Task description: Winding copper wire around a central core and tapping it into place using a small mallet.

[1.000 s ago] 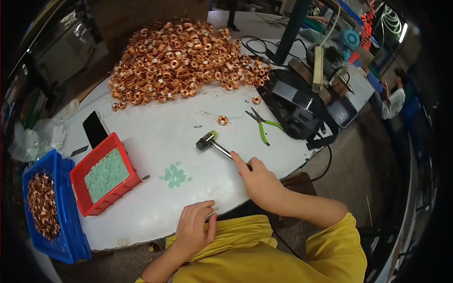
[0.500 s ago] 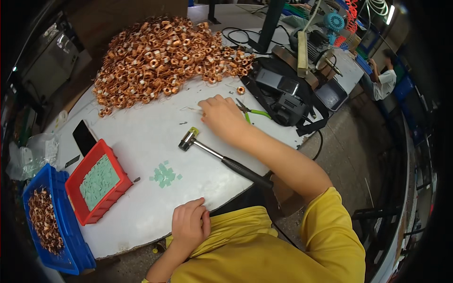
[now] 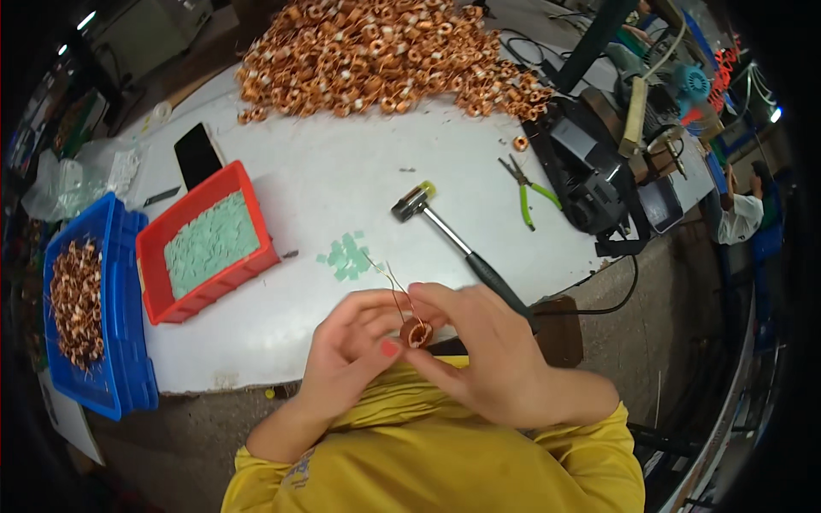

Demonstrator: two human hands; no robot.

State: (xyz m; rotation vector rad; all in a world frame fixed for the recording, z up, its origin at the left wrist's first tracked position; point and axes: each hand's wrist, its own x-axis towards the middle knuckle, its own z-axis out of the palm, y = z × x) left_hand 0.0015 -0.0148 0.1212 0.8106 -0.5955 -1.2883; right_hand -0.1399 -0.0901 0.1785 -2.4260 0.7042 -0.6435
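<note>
Close to my body, at the table's front edge, a small ring-shaped copper coil [image 3: 416,333] with long wire ends pointing up is between my two hands. My left hand [image 3: 349,342] grips it from the left, thumb at its side and fingers curled behind. From the right, my right hand [image 3: 496,355] has thumb and forefinger closed around the coil and its wires. Just beyond the hands lies a loose group of pale green square pieces [image 3: 345,256]. A mallet [image 3: 457,239] with a black grip and a yellow-and-black head lies to the right of them.
A big heap of copper coils [image 3: 376,64] covers the far table. Green-handled pliers [image 3: 526,192] and a black device [image 3: 590,184] lie right. Left are a red bin [image 3: 265,248] of green pieces, a blue bin [image 3: 115,308] of coils, and a phone [image 3: 197,156].
My right hand has come back from beside the pliers toward my body, and a copper coil now shows in it. My left hand has risen to meet it. The view has shifted.
</note>
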